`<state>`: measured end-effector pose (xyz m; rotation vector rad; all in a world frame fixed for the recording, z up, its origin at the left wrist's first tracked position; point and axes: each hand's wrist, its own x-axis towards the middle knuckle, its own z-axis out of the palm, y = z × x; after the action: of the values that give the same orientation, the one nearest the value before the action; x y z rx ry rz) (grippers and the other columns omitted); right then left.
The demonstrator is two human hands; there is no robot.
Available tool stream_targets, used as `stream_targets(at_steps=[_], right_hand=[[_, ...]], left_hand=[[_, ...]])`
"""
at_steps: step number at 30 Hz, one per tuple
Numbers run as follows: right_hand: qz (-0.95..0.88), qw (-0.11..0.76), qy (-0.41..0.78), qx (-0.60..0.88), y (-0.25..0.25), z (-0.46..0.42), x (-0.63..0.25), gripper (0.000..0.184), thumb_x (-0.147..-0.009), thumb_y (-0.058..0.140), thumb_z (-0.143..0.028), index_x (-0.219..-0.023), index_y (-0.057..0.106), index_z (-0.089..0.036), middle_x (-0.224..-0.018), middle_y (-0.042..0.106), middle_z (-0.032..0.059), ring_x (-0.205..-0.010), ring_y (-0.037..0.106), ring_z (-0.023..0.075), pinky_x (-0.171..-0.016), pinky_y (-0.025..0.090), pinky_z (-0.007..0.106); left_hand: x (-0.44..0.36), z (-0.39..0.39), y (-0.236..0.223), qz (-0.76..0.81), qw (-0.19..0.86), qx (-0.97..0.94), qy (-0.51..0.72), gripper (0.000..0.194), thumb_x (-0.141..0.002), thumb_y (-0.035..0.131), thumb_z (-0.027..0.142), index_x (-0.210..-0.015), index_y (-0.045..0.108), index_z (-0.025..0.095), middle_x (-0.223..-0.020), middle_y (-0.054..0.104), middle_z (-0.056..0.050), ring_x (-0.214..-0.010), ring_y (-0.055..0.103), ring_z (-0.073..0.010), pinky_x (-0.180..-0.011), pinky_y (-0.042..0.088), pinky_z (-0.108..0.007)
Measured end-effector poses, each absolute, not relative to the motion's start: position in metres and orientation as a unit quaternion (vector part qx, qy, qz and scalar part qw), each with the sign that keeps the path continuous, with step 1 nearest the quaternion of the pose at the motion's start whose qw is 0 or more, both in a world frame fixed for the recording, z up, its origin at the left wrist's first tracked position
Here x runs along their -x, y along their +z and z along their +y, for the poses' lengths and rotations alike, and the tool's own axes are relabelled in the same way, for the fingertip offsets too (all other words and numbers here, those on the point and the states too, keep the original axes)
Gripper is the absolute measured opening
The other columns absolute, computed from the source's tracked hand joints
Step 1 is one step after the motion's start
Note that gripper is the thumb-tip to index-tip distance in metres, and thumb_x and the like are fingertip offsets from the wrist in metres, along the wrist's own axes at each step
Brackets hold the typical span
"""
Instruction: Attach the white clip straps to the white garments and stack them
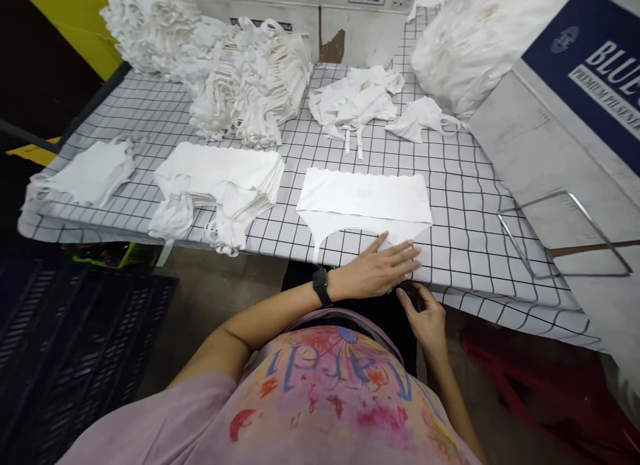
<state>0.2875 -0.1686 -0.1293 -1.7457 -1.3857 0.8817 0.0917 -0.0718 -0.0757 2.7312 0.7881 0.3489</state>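
Observation:
A white strappy top (365,195), its scalloped hem at the far side, lies spread on the checked cloth before me. One thin strap hangs toward the table's front edge. My left hand (377,270), with a black watch at the wrist, rests flat with fingers apart over the top's near right part, covering the other strap. Just beyond its fingertips, at the table edge, my right hand (427,318) has thumb and fingers bent toward each other in a pinch. Whatever sits between them is hidden, though it is close to where the covered strap would run.
Left of the top lies a stack of folded white tops (220,175), with another small white pile (95,172) further left. Bundled white garments (255,78) stand behind. Loose white pieces (355,98) lie at centre back. A carton (565,138) and a bent metal wire frame (565,235) occupy the right.

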Motion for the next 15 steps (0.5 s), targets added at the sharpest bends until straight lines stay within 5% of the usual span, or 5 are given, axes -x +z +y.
stream_targets(at_steps=[5,15], right_hand=[[-0.55,0.357,0.417,0.63,-0.122,-0.169,-0.287,0.03,-0.092,0.066,-0.052,-0.087,0.072,-0.024,-0.088,0.076,0.0067,-0.087,0.072,0.0258,-0.09,0.056,0.04],[-0.464,0.336,0.535,0.622,-0.082,-0.213,-0.299,0.038,-0.089,0.071,-0.058,-0.091,0.077,-0.02,-0.073,0.073,0.0051,-0.074,0.072,0.0218,-0.076,0.059,0.034]], left_hand=[[-0.101,-0.082,-0.084,0.269,0.134,-0.949,0.093,0.051,-0.107,0.033,0.024,-0.157,0.043,0.022,-0.168,0.037,-0.008,-0.16,0.028,-0.0195,-0.135,0.011,-0.052],[-0.092,-0.075,-0.087,0.265,0.236,-0.924,0.142,0.099,-0.1,0.053,0.036,-0.164,-0.02,0.02,-0.173,0.019,-0.013,-0.163,0.015,-0.0206,-0.135,0.003,-0.046]])
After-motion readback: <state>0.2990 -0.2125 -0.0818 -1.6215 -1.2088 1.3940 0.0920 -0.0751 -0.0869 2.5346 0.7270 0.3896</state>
